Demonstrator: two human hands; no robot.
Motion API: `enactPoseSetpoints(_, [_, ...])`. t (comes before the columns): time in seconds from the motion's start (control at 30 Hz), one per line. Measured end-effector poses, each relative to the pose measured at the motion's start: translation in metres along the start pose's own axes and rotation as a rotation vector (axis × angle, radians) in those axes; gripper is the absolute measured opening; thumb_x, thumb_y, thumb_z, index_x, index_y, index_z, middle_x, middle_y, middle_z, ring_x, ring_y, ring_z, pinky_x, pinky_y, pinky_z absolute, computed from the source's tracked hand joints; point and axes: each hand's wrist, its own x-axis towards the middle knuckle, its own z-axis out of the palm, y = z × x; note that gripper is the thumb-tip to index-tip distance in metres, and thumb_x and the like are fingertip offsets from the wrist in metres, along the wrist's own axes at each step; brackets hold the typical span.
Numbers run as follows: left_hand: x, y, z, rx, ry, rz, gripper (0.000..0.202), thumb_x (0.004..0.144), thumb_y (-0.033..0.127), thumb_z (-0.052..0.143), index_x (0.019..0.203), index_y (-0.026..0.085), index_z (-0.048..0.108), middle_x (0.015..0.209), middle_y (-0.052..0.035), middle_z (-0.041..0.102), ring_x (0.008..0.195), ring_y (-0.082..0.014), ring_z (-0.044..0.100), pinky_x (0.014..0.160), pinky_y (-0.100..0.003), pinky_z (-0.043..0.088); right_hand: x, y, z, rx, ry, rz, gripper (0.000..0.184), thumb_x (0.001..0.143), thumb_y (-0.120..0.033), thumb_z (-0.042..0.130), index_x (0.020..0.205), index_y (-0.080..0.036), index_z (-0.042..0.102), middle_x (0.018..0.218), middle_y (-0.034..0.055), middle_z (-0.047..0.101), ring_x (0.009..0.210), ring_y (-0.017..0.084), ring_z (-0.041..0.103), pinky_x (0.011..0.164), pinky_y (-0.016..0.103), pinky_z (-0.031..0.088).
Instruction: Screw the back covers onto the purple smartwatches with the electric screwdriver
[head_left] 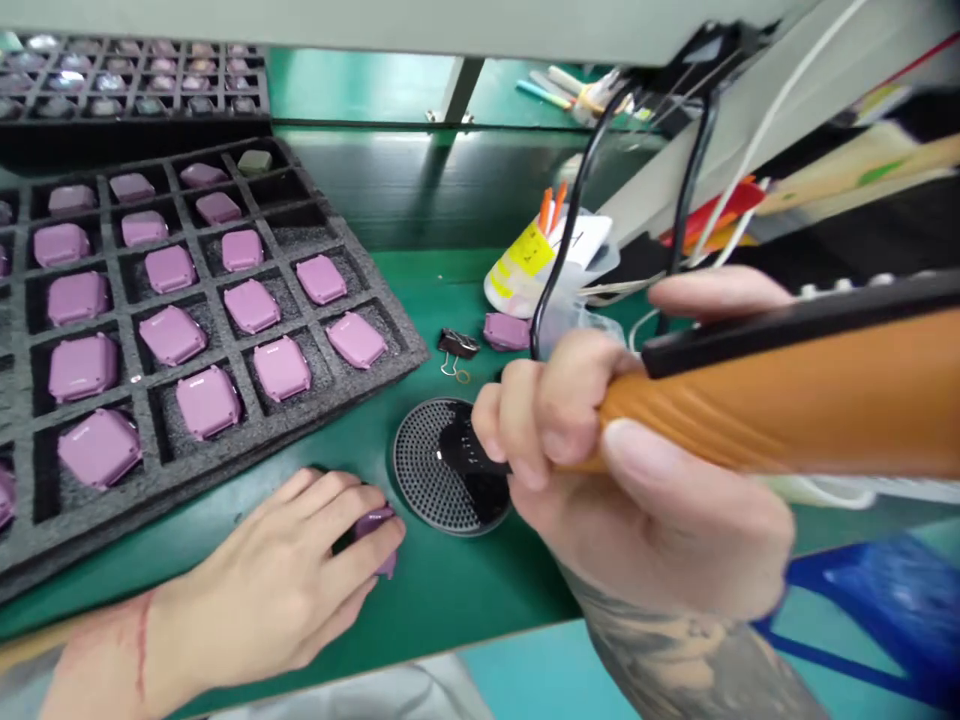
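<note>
My left hand (pixel 292 570) lies low over the green table with its fingers closed around a purple watch case (pixel 384 560), mostly covered by the fingers. My right hand (pixel 645 490) is raised at the right and grips an orange handheld device (pixel 780 390) with a black top strip and small pale buttons. The device's right end runs out of view. Below and between the hands sits a round black disc (pixel 427 470) with a perforated surface, partly hidden by my right hand. Another purple watch case (pixel 506 331) rests behind it.
A grey foam tray (pixel 315 410) with many purple watch cases fills the left. Behind it stands another compartmented tray (pixel 266 90). A binder clip (pixel 458 343), a white cup (pixel 510 275) with orange sticks and hanging black cables (pixel 574 200) are near the middle. A shelf (pixel 360 25) overhangs.
</note>
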Motion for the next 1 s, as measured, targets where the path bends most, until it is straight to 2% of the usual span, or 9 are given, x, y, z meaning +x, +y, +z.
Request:
enactPoseSetpoints(0.1, [-0.001, -0.001, 0.001, -0.044, 0.005, 0.01, 0.047, 0.107, 0.007, 0.062, 0.153, 0.014, 0.068, 0.146, -0.0165, 0.078, 0.129, -0.0361, 0.071, 0.107, -0.054, 0.061, -0.002, 0.013, 0.011, -0.007, 0.056, -0.091, 0.025, 0.105, -0.034, 0.093, 0.124, -0.037, 0.078, 0.071, -0.0084, 0.06, 0.048, 0.014, 0.049, 0.052, 0.035, 0.047])
enactPoseSetpoints(0.2, [-0.002, -0.001, 0.0, -0.075, 0.016, -0.003, 0.046, 0.107, 0.011, 0.062, 0.152, 0.015, 0.07, 0.152, -0.0146, 0.076, 0.134, -0.0349, 0.07, 0.113, -0.053, 0.058, 0.001, 0.024, 0.014, -0.033, 0.021, -0.115, 0.022, 0.105, -0.033, 0.092, 0.122, -0.035, 0.079, 0.069, -0.0092, 0.06, 0.045, 0.012, 0.048, 0.048, 0.033, 0.043])
enactPoseSetpoints(0.27, [-0.002, 0.0, 0.002, -0.057, 0.036, -0.019, 0.041, 0.11, 0.017, 0.065, 0.151, 0.014, 0.07, 0.153, -0.016, 0.075, 0.134, -0.0362, 0.07, 0.112, -0.054, 0.058, 0.003, 0.027, 0.013, -0.054, -0.001, -0.113, 0.02, 0.104, -0.031, 0.091, 0.121, -0.034, 0.079, 0.069, -0.0097, 0.06, 0.045, 0.012, 0.049, 0.048, 0.033, 0.044])
enactPoseSetpoints(0.33, [-0.001, 0.001, 0.005, -0.021, 0.052, -0.046, 0.037, 0.112, 0.023, 0.07, 0.147, 0.014, 0.071, 0.148, -0.0165, 0.076, 0.128, -0.037, 0.07, 0.104, -0.054, 0.059, 0.003, 0.029, 0.011, -0.072, -0.011, -0.101, 0.02, 0.104, -0.028, 0.089, 0.12, -0.034, 0.078, 0.07, -0.01, 0.061, 0.045, 0.012, 0.049, 0.049, 0.032, 0.045])
enactPoseSetpoints(0.43, [-0.001, 0.002, 0.008, -0.019, 0.069, -0.074, 0.031, 0.111, 0.022, 0.072, 0.142, 0.015, 0.073, 0.137, -0.0134, 0.078, 0.118, -0.0341, 0.071, 0.096, -0.051, 0.058, 0.001, 0.029, 0.011, -0.092, -0.021, -0.095, 0.022, 0.104, -0.026, 0.088, 0.121, -0.034, 0.078, 0.071, -0.0102, 0.062, 0.045, 0.011, 0.049, 0.05, 0.033, 0.047])
enactPoseSetpoints(0.53, [-0.003, 0.002, 0.007, -0.062, 0.067, -0.063, 0.036, 0.109, 0.016, 0.067, 0.145, 0.015, 0.073, 0.141, -0.0132, 0.077, 0.122, -0.0335, 0.071, 0.105, -0.051, 0.057, 0.0, 0.031, 0.012, -0.098, -0.034, -0.083, 0.022, 0.104, -0.024, 0.087, 0.121, -0.034, 0.078, 0.071, -0.0102, 0.063, 0.046, 0.011, 0.05, 0.051, 0.032, 0.048])
enactPoseSetpoints(0.63, [-0.004, 0.002, 0.005, -0.083, 0.081, -0.053, 0.037, 0.111, 0.019, 0.064, 0.146, 0.015, 0.072, 0.148, -0.0142, 0.076, 0.129, -0.0352, 0.07, 0.113, -0.053, 0.055, 0.001, 0.032, 0.013, -0.101, -0.042, -0.07, 0.02, 0.105, -0.024, 0.086, 0.12, -0.034, 0.078, 0.071, -0.0104, 0.062, 0.046, 0.011, 0.049, 0.051, 0.032, 0.048])
enactPoseSetpoints(0.83, [0.0, 0.001, 0.005, -0.047, 0.112, -0.067, 0.024, 0.118, 0.023, 0.065, 0.139, 0.016, 0.073, 0.131, -0.0113, 0.08, 0.116, -0.0341, 0.074, 0.097, -0.052, 0.057, 0.002, 0.032, 0.012, -0.105, -0.049, -0.076, 0.02, 0.104, -0.025, 0.088, 0.12, -0.034, 0.078, 0.071, -0.0101, 0.063, 0.045, 0.012, 0.05, 0.05, 0.033, 0.048])
enactPoseSetpoints(1.0, [-0.001, 0.0, 0.007, -0.061, 0.104, -0.072, 0.022, 0.117, 0.018, 0.063, 0.136, 0.016, 0.073, 0.128, -0.0104, 0.081, 0.112, -0.0326, 0.075, 0.095, -0.051, 0.059, 0.0, 0.031, 0.012, -0.107, -0.057, -0.091, 0.021, 0.104, -0.026, 0.089, 0.12, -0.034, 0.078, 0.071, -0.0098, 0.064, 0.046, 0.012, 0.051, 0.05, 0.033, 0.049])
